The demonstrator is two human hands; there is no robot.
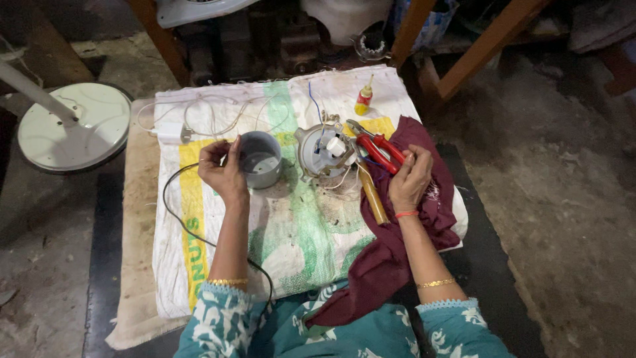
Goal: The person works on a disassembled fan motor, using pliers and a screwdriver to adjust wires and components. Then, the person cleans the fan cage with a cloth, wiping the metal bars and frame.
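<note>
On woven sacking, left hand touches a round grey cup.

At twelve o'clock from my left hand, a grey cup; red-handled pliers on maroon cloth; my teal sleeves are white-flowered.

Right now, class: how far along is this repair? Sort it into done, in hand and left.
Done: grey cover cup is off the opened motor unit. In hand: left hand grips the cup; right hand rests by the red pliers. Left: the motor's loose wires remain exposed, uncovered.
</note>
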